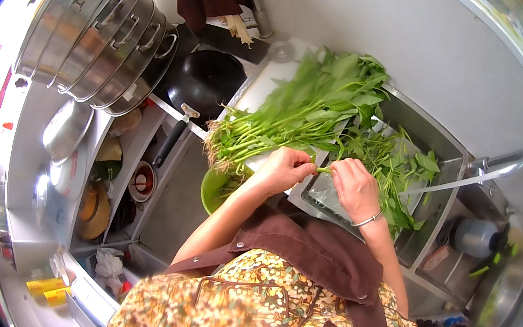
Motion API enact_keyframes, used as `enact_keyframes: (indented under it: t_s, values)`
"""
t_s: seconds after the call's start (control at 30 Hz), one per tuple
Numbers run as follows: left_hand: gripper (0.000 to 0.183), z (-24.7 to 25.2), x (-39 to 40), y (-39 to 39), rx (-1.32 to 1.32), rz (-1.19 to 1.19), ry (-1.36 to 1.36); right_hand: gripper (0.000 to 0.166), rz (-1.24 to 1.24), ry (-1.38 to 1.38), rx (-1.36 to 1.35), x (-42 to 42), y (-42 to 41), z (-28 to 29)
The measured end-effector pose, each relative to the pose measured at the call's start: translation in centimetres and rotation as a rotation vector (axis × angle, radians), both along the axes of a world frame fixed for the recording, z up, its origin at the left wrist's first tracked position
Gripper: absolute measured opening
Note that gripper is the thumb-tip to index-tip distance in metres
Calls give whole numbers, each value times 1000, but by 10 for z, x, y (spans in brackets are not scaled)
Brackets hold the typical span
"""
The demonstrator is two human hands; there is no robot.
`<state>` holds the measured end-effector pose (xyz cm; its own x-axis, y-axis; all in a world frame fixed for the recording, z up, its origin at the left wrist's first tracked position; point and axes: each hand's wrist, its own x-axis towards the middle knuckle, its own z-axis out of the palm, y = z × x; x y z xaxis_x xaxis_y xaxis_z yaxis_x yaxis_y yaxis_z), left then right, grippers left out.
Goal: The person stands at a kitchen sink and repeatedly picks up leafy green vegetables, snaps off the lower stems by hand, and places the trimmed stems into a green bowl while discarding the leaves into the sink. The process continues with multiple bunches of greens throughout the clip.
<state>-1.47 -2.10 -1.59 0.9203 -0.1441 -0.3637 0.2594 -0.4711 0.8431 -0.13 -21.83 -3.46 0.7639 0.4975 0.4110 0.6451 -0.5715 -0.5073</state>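
Note:
Between my hands runs a short piece of green stem, pinched at both ends. My left hand grips its left end, close to the cut of the counter by the sink. The right end is in the fingers of my right hand, above the sink's near-left corner. A big bunch of leafy greens lies on the white counter, its pale roots hanging over the front edge. Loose picked leaves and stems lie in the metal sink, right of my hands.
Beneath the roots is a green bin. A black wok sits on the stove at left, its handle jutting forward, beside a tall stack of steel steamer pots. The faucet extends over the sink's right side.

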Motion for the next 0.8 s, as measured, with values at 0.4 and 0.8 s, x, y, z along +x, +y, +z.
enact_keyframes:
  t_s: [0.4, 0.8]
  values:
    - [24, -3, -4, -5, -27, -21, 1, 15, -384, 359, 363, 11, -11, -21]
    - [24, -16, -8, -11, 93, -21, -203, 8, 2, -92, -183, -10, 18, 0]
